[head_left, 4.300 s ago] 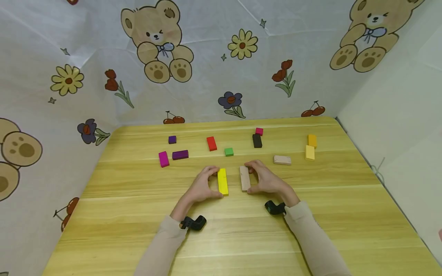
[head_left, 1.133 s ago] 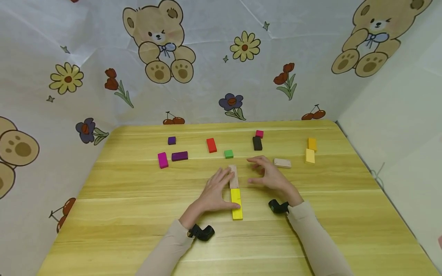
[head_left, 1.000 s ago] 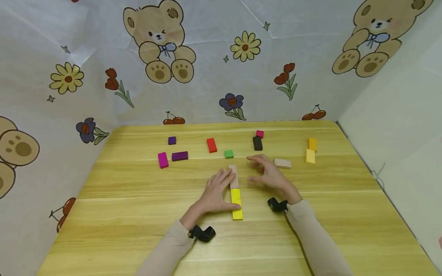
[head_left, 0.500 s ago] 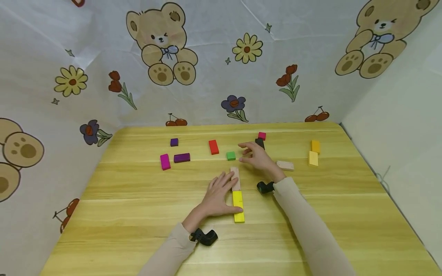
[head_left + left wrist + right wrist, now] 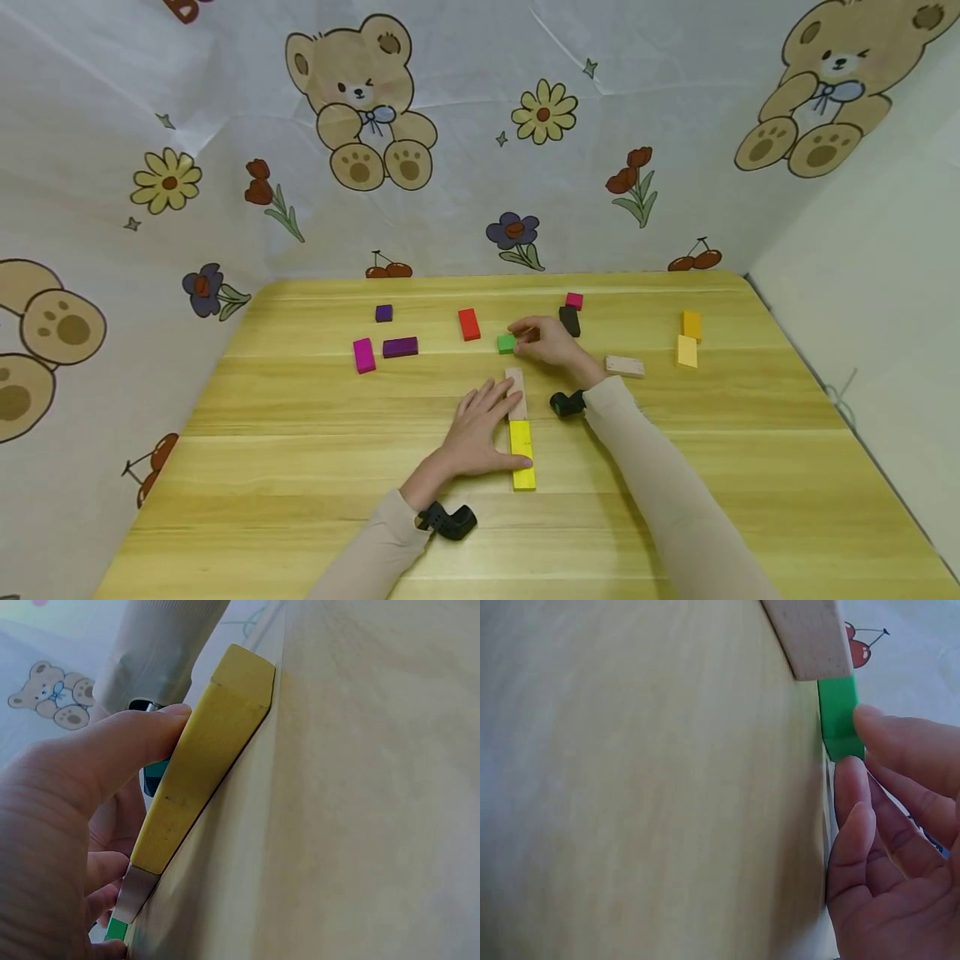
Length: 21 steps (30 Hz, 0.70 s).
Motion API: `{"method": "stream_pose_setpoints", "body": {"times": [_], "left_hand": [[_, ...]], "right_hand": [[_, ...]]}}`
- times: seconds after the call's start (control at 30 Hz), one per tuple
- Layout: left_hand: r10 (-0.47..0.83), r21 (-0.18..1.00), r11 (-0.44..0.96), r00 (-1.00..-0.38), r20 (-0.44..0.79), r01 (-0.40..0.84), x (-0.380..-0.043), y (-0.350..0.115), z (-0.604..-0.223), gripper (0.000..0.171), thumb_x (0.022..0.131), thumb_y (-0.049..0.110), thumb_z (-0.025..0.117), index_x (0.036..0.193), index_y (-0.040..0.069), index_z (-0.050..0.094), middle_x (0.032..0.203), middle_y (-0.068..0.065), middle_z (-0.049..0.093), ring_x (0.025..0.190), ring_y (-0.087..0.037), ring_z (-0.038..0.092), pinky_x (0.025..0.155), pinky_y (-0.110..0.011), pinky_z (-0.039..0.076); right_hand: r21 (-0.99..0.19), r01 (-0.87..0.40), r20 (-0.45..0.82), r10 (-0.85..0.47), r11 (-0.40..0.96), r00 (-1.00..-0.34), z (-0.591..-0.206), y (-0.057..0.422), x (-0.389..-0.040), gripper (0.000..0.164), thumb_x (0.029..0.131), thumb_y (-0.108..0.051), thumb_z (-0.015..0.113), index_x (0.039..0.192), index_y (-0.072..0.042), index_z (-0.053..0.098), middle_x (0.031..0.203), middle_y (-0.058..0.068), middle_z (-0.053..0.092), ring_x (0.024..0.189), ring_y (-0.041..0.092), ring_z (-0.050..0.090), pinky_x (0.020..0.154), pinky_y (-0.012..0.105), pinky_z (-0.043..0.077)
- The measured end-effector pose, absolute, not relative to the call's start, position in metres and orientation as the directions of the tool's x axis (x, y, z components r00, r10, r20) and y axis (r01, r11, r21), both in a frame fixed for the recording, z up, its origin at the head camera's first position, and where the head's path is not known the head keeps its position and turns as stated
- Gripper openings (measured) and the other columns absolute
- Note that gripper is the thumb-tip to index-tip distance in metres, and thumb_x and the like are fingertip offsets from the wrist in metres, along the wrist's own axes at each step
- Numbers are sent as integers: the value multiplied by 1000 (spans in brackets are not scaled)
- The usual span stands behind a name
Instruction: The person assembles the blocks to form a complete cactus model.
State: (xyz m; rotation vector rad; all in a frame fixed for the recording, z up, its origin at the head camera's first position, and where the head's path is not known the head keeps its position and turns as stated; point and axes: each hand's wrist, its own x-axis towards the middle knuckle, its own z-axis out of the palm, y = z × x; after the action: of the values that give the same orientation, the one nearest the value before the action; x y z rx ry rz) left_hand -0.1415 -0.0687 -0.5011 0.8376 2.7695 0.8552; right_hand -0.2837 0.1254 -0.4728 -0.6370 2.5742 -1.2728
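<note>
A yellow block point(image 5: 522, 454) and a plain wooden block point(image 5: 516, 394) lie end to end in a line. My left hand point(image 5: 472, 437) rests along them, spread: the thumb touches the yellow block, and the fingertips lie on the wooden one. Beyond the line's far end sits a small green block point(image 5: 506, 343) on the table. My right hand point(image 5: 547, 340) is at its right side, pinching it between thumb and fingertips. In the right wrist view the thumb meets the green block point(image 5: 840, 716) near its top edge and a fingertip meets its end.
Around lie a red block point(image 5: 469, 324), black block point(image 5: 570, 321), pink cube point(image 5: 574, 302), second wooden block point(image 5: 624, 367), orange block point(image 5: 691, 326), pale yellow block point(image 5: 686, 352), dark purple block point(image 5: 401, 347), purple cube point(image 5: 384, 313) and magenta block point(image 5: 363, 355). A patterned sheet hangs behind.
The yellow and wooden blocks, earlier held apart, came together end to end. My right hand let go of the wooden block, then moved forward and left to the green block. My left hand stayed.
</note>
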Motion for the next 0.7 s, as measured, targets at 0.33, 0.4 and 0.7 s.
{"method": "stream_pose_setpoints", "body": {"times": [0.33, 0.4, 0.7], "left_hand": [[541, 560, 685, -840, 37, 466, -141, -68, -502, 100, 74, 61, 74, 155, 19, 31, 165, 1, 15, 153, -28, 7, 121, -54, 8], [541, 559, 686, -840, 37, 465, -142, -68, -503, 100, 74, 61, 74, 155, 19, 31, 165, 2, 15, 153, -27, 7, 121, -53, 8], [538, 552, 694, -842, 30, 463, -141, -68, -503, 101, 74, 62, 73, 155, 20, 31, 165, 2, 15, 153, -27, 7, 121, -53, 8]], "right_hand": [[-764, -280, -6, -440, 581, -898, -474, 125, -284, 30, 86, -5, 73, 114, 3, 69, 99, 17, 70, 86, 23, 62, 79, 29, 50], [-763, -273, -14, -437, 586, -900, -475, 126, -284, 30, 85, -6, 74, 114, 2, 70, 96, 15, 70, 84, 22, 61, 77, 27, 48], [-769, -241, -58, -440, 592, -896, -470, 132, -276, 29, 85, -9, 75, 113, -2, 71, 95, 12, 71, 84, 19, 62, 77, 27, 49]]}}
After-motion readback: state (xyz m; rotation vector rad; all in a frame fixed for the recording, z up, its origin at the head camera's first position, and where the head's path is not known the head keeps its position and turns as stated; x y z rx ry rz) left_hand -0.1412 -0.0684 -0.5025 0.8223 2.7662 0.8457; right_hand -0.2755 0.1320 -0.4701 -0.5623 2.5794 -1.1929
